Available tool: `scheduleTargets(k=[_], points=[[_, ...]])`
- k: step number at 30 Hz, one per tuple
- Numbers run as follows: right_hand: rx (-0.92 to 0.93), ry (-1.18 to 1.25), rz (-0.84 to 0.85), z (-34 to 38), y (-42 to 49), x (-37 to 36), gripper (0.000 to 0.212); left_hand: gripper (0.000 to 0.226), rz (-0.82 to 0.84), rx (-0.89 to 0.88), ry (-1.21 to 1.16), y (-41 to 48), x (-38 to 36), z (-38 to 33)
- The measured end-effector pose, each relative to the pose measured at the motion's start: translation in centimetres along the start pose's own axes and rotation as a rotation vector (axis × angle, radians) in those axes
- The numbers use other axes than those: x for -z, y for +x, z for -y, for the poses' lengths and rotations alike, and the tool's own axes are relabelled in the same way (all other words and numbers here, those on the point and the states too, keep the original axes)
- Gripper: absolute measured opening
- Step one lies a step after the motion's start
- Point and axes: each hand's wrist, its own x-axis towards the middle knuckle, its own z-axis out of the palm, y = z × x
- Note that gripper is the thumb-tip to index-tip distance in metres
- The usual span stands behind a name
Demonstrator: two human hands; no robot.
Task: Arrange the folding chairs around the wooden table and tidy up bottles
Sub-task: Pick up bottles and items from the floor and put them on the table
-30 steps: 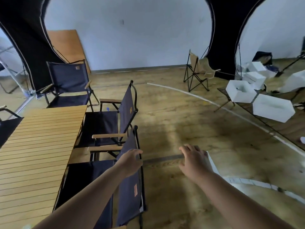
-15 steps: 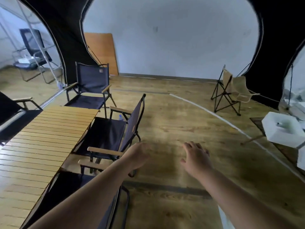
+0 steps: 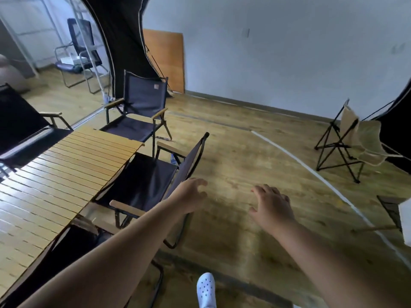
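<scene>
Reaching with both hands empty, left hand (image 3: 191, 195) and right hand (image 3: 272, 204) spread wide, grip the dark chair's (image 3: 151, 174) backrest top squarely; a possible bottle (image 3: 172, 158) sits at its twelve o'clock, beside the surface (image 3: 62, 170)

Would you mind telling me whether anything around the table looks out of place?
The beige folding chair stands alone far to the right, well away from the wooden table, while the dark chairs sit around it. A small bottle also appears to be on the floor behind the nearest dark chair.
</scene>
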Motion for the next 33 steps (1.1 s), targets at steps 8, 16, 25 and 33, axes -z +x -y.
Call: scheduleTargets(k=[8,16,25,33], points=[[0.072,-0.038,0.022,-0.5,16.4,1.8,0.048,0.042,0.0,0.088,-0.052,15.0,3.5,-0.7],[0.148,0.001,0.032,1.2,29.6,3.6,0.053,0.039,-0.006,0.177,-0.066,24.9,8.6,0.6],[0.282,0.052,0.04,2.8,43.6,4.3,0.052,0.032,-0.092,0.278,-0.081,33.6,10.9,2.8],[0.434,0.039,0.049,0.6,60.1,5.0,0.051,0.032,-0.254,0.439,-0.11,46.4,11.5,3.1]])
